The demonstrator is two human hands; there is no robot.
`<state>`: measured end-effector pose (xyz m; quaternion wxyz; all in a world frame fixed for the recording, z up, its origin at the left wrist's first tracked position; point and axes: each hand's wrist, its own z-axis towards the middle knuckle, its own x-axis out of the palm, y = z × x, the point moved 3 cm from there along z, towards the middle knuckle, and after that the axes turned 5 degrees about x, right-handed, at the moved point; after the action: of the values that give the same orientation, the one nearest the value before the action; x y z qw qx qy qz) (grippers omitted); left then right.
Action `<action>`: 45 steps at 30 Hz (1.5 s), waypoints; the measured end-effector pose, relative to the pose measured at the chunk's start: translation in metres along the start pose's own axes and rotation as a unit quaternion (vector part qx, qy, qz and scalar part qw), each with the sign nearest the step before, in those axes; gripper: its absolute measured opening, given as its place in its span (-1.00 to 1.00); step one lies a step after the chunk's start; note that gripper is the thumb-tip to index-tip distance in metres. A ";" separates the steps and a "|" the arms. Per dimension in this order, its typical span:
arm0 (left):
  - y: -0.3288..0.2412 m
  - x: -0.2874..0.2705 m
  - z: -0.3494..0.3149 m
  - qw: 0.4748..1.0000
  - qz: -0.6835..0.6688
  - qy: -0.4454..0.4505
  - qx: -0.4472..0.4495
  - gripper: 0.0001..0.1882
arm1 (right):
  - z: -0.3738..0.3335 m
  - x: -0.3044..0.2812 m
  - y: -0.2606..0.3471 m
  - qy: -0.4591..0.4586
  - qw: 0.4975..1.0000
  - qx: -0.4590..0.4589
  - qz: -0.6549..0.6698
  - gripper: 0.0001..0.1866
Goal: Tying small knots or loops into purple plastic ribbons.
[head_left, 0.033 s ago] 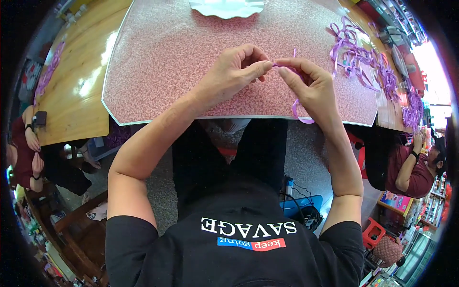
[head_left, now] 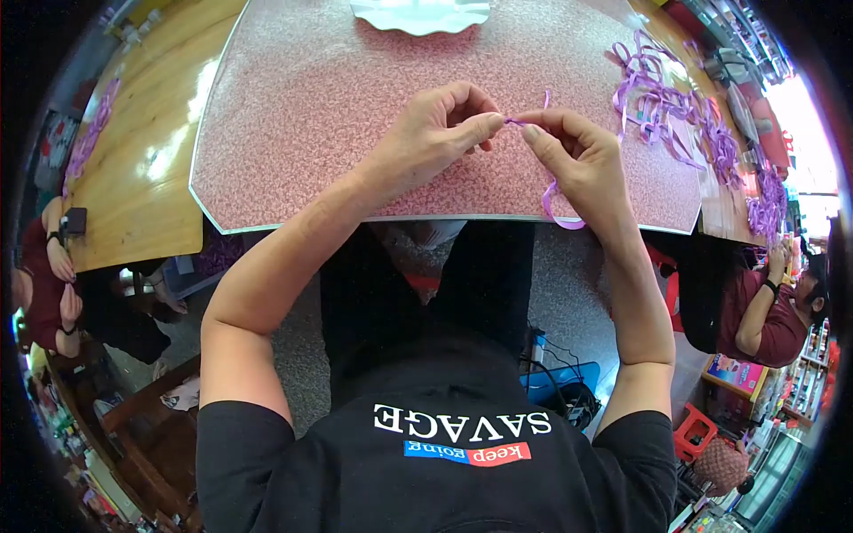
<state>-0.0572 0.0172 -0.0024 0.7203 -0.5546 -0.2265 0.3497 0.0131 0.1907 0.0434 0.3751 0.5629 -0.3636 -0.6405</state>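
A thin purple ribbon [head_left: 551, 202] is stretched between my two hands above the pink speckled tabletop [head_left: 293, 142]. My left hand [head_left: 442, 129] pinches one part of it between thumb and forefinger, the other fingers curled. Just to the right, my right hand [head_left: 582, 160] pinches the ribbon between thumb and forefinger too. The short piece between the fingertips looks twisted or knotted, too small to make out. One ribbon end sticks up behind my right fingers, and a loop hangs below that hand by the table's near edge.
Loose purple ribbon [head_left: 653, 102] lies tangled at the table's right. A white wavy-rimmed dish [head_left: 422, 18] stands at the far edge. Wooden tables [head_left: 133, 213] flank mine; more ribbon [head_left: 91, 142] lies on the left one. People sit at both sides, one's hands [head_left: 67, 289] at far left.
My right hand has shifted very slightly to the right, and a little more ribbon shows between my fingertips. My left hand stays in place.
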 end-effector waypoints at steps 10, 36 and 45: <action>-0.011 0.010 0.002 0.992 0.108 0.047 0.035 -0.72 | -0.002 0.003 -0.005 0.002 1.000 0.001 0.014 -0.86; -0.027 -0.045 -0.030 0.981 0.152 0.117 -0.009 -0.73 | -0.010 0.023 -0.013 -0.029 0.988 -0.148 -0.044 -0.91; -0.031 0.030 0.022 0.987 0.093 0.106 0.081 -0.55 | 0.008 -0.023 0.041 -0.031 0.952 -0.112 0.283 -0.76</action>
<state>-0.0457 0.0494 0.0317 0.7472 -0.5468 -0.0670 0.3718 0.0099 0.1929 0.0908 0.5903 0.3708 -0.4451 -0.5622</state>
